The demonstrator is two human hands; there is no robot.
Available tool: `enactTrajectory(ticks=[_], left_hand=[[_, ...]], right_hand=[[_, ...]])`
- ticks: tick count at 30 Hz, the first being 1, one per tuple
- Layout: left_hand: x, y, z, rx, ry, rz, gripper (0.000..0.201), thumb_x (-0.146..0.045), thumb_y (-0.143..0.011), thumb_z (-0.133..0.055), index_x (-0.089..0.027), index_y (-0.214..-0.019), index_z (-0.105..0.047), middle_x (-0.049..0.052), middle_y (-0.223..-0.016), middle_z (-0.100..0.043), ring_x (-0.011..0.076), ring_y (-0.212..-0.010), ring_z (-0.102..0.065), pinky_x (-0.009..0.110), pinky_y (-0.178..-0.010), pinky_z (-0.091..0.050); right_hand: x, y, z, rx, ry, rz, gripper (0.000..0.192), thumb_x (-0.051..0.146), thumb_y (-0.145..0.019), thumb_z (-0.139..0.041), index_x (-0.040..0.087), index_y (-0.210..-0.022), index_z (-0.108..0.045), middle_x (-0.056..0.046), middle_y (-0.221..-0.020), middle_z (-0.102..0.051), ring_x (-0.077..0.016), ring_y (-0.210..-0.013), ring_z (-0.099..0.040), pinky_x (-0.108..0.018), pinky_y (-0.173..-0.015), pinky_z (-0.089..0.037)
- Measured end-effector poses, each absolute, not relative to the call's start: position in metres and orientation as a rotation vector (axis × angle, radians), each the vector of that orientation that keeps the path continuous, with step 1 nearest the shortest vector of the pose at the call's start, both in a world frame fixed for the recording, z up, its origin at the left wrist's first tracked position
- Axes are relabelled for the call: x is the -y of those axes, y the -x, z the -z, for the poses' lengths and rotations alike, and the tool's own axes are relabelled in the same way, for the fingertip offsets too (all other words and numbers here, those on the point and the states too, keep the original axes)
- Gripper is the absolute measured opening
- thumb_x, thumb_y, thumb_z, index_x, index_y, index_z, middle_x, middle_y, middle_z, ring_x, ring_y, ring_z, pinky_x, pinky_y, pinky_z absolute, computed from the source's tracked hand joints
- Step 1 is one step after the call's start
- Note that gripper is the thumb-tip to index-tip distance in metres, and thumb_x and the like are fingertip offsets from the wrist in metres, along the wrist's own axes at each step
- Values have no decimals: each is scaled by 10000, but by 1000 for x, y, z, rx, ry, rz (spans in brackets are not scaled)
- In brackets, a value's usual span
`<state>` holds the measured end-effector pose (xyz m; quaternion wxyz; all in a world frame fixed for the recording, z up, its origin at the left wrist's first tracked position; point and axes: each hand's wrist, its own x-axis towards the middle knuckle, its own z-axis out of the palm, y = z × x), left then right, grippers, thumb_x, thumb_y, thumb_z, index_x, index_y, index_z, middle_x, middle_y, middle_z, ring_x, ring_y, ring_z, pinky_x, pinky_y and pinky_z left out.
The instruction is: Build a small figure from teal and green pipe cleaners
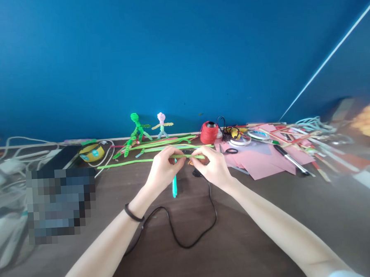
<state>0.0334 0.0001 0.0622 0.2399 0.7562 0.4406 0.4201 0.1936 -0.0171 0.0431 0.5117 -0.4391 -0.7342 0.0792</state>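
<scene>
My left hand [164,168] and my right hand [213,166] meet over the middle of the brown table [240,243]. Between their fingertips they pinch a light green pipe cleaner [189,156] held level. A turquoise pipe cleaner [174,186] hangs down from my left hand's fingers. A black band circles my left wrist. Behind the hands lie several more green pipe cleaners [124,163]. Two small pipe-cleaner figures stand by the blue wall: a green one [137,128] and a pale pink one [162,125].
A black cable [184,237] loops on the table below my hands. A red thread spool [208,132], tape rolls [239,141], pink paper sheets [260,163], a black marker [290,160] and sticks crowd the right. A yellow tape dispenser [92,153] and white cables [18,155] sit left.
</scene>
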Motion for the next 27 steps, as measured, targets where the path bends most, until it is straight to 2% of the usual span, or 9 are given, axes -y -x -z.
enactTrajectory(ticks=[8,21,27], left_hand=[[4,-34,-65,-1220,-2160,-1168,76,-206,-722,-556,-180,-652,-541,-11,-688,-557,104,-626,-506,217,-564,-402],[5,-35,-64,-1187,-2197,-1219,153,-160,-717,-552,-175,-595,-463,-33,-633,-466,86,-593,-442,202,-530,-346],[8,-38,-62,-1192,-2230,-1257,185,-137,-699,-541,-177,-564,-421,-43,-598,-413,80,-552,-393,203,-505,-319]], right_hand=[[21,-191,-45,1755,1069,-102,54,217,-777,-549,184,-735,-559,-11,-702,-614,-110,-625,-565,-202,-520,-431],[23,-190,-48,1750,1085,-171,52,217,-770,-533,183,-740,-559,-20,-719,-621,-114,-618,-552,-207,-507,-416],[25,-188,-48,1772,1136,-181,80,188,-751,-519,181,-673,-502,12,-593,-530,-100,-543,-480,-209,-512,-375]])
